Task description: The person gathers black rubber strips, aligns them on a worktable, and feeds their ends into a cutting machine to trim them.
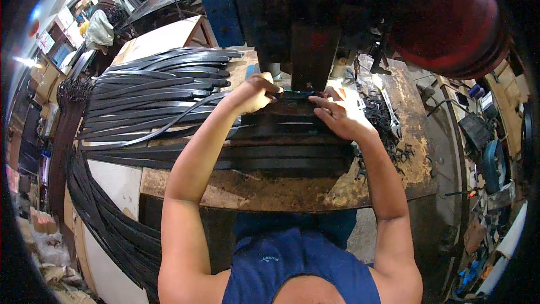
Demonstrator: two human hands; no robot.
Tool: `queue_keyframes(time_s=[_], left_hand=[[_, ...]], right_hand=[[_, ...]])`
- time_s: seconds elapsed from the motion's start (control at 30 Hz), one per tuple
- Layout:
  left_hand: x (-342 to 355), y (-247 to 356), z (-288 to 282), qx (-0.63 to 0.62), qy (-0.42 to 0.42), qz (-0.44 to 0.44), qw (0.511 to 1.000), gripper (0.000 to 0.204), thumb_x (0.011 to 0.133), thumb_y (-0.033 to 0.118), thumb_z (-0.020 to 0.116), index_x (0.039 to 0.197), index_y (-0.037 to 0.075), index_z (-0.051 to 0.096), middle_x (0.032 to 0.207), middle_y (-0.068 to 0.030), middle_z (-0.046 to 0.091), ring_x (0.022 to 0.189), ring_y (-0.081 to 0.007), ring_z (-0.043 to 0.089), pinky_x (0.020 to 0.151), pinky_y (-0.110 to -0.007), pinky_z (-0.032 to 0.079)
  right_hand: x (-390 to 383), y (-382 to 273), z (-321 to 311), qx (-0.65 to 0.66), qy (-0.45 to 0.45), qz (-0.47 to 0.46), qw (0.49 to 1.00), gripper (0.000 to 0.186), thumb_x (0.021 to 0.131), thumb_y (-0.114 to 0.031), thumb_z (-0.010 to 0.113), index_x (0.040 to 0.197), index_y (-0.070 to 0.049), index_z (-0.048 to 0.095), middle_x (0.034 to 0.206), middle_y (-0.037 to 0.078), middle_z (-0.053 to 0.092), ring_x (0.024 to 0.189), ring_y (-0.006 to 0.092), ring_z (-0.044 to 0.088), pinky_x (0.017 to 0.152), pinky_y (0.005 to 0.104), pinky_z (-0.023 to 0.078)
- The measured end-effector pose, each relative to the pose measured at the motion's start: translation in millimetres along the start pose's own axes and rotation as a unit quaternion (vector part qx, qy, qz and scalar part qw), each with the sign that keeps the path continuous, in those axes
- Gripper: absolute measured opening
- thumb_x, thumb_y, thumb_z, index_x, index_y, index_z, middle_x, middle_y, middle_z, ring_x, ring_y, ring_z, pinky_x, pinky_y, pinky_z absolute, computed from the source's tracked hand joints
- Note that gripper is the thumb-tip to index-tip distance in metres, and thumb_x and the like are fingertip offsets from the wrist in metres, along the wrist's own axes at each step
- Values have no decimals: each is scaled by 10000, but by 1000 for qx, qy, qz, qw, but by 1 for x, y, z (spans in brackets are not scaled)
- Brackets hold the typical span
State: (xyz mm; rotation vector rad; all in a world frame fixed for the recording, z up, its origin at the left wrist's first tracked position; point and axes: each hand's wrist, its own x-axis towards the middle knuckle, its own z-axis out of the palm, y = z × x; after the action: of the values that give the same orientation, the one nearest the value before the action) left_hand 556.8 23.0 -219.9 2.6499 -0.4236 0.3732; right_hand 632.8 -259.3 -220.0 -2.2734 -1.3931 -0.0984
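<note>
Black strap [292, 114] lies across the rusty bench [270, 188], its end pushed under the dark press [306, 45]. Left hand [253, 93] has its fingers curled shut on the strap's far end; right hand [337, 114] presses flat on it, fingers only half bent (no real grip). The strap looks thin, flexible and rather light, probably a little slippery, so holding it near the end, at both edges, seems best. More straps [157, 93] are piled at the left, and small black offcuts [382, 118] at the right.
</note>
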Motion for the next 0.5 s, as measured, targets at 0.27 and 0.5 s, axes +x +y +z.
queue_keyframes(time_s=[0.27,0.5], left_hand=[[3,10,-4,-3,-25,-43,999,247,725,81,721,971,94,713,934,-158,615,924,-338,587,783,-379,476],[4,11,-3,31,-24,-29,999,209,748,120,707,955,95,715,955,-155,611,964,-332,582,816,-391,479]], right_hand=[[9,-9,-7,-7,-49,31,998,428,934,-377,506,1279,-131,563,1233,158,480,1195,326,460,1015,396,363],[1,-2,-7,67,-63,16,996,434,924,-385,525,1271,-130,574,1241,158,481,1203,336,452,1013,388,363]])
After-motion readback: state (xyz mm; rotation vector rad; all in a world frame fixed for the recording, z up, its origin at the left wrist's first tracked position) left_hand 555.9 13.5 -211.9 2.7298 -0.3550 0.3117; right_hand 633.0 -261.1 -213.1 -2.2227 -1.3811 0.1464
